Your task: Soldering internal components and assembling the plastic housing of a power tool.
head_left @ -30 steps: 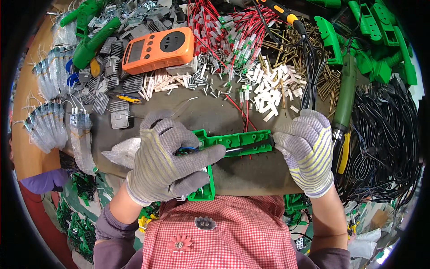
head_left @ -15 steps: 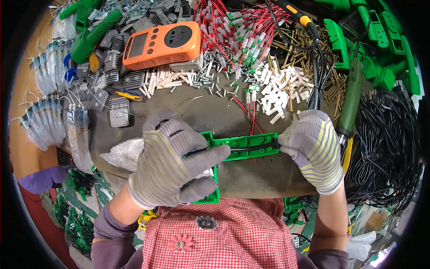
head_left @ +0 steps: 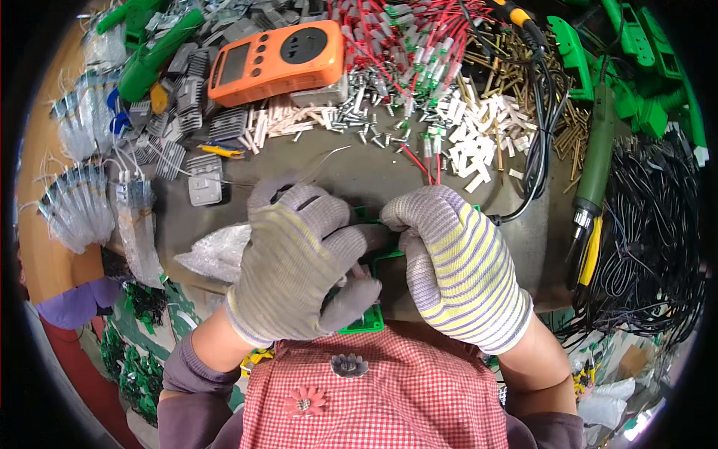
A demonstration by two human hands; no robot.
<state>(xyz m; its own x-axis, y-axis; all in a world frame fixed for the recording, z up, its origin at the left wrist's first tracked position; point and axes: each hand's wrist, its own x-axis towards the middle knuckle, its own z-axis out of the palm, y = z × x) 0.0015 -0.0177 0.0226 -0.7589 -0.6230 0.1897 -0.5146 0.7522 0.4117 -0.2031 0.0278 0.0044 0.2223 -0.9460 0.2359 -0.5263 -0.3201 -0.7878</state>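
Observation:
A green plastic housing half (head_left: 364,323) with a long handle lies in front of me, mostly covered by my hands. My left hand (head_left: 288,262), in a grey-and-yellow striped knit glove, is closed around its wide left part. My right hand (head_left: 467,273), gloved alike, has its fingers curled and pressed together over the middle of the handle, close to the left fingertips. What those fingertips hold is hidden. A black cable (head_left: 516,216) curves in to the handle's right end, behind my right hand. Red wires (head_left: 434,176) lie just beyond the housing.
An orange meter (head_left: 277,63) stands among grey finned metal pieces at the back left. Screws, white sticks (head_left: 479,142) and red-wired lamps pile up at the back. A green electric screwdriver (head_left: 596,157) and black cables (head_left: 636,247) lie right. Clear film packets (head_left: 138,232) sit left.
My right hand has moved left from the handle's right end to its middle, near my left hand. The left hand stays on the housing. The view has shifted slightly.

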